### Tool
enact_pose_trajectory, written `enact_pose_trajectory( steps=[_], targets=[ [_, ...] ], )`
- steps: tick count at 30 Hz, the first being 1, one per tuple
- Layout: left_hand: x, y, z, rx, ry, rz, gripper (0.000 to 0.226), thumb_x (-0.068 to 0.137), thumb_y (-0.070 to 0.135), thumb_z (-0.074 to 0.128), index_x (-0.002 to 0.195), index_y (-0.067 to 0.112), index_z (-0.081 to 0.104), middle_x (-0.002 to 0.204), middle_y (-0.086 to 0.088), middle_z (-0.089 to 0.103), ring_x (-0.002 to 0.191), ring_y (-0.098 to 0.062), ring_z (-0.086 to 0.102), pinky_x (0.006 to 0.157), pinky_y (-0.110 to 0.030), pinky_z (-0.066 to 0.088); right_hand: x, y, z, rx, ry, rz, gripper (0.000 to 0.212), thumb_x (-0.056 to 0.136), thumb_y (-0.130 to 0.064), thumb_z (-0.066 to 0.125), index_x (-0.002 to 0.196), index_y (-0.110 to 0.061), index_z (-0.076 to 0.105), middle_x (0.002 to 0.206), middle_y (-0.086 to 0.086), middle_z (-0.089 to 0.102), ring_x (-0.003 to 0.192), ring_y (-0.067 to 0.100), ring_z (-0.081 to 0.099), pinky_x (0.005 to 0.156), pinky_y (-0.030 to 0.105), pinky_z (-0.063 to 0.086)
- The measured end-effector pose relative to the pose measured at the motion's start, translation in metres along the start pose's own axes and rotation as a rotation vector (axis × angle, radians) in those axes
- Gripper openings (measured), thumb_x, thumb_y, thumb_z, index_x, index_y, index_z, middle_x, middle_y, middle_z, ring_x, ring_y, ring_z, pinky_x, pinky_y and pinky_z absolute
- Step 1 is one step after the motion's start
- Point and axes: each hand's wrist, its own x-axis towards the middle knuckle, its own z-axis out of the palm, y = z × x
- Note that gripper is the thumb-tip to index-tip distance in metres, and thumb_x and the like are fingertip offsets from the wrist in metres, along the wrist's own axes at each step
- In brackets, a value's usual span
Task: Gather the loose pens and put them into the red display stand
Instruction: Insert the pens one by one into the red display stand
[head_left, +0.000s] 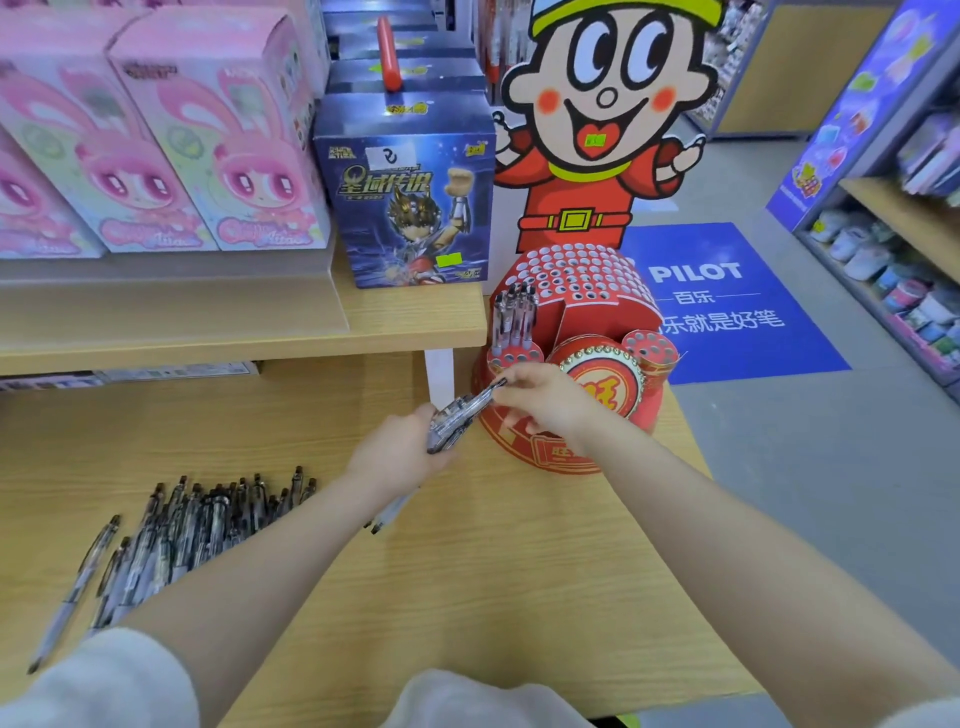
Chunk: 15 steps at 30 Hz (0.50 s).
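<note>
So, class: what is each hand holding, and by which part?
The left hand grips a bundle of pens around their lower halves. The right hand pinches the top end of one pen in that bundle.

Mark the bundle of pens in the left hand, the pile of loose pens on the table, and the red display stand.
bundle of pens (457, 418): head view, middle of the held bunch.
pile of loose pens (197, 525): head view, centre of the heap.
red display stand (576, 270): head view, perforated top.
</note>
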Motion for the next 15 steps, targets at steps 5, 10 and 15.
enact_pose_trajectory(
  steps=[5,10,15],
  targets=[
    [0.001,-0.007,0.003,0.041,-0.017,0.007,0.04,0.086,0.041,0.061,0.109,0.01,0.049,0.08,-0.004,0.06,0.07,-0.024,0.058,0.056,-0.033,0.045,0.007,-0.01,-0.017,0.523,0.286,0.121,0.009,0.097,-0.017,0.043,0.09,-0.016,0.049,0.09,0.008,0.069,0.057,0.014,0.059,0.046,0.02,0.042],
    [0.003,-0.013,0.006,0.061,-0.045,-0.014,0.049,0.086,0.043,0.06,0.119,0.009,0.046,0.085,-0.007,0.064,0.078,-0.026,0.061,0.065,-0.037,0.051,0.015,-0.019,-0.035,0.495,0.574,-0.045,0.007,0.099,-0.016,0.039,0.097,-0.011,0.043,0.094,0.01,0.067,0.056,0.011,0.056,0.058,0.022,0.052],
    [0.008,-0.017,0.005,0.047,-0.046,-0.026,0.044,0.086,0.042,0.06,0.115,0.012,0.048,0.085,-0.005,0.064,0.078,-0.026,0.062,0.063,-0.036,0.048,0.024,-0.026,-0.035,0.17,0.663,-0.216,0.016,0.097,-0.016,0.045,0.108,-0.006,0.05,0.09,0.002,0.064,0.07,0.011,0.06,0.077,0.031,0.053]
  ],
)
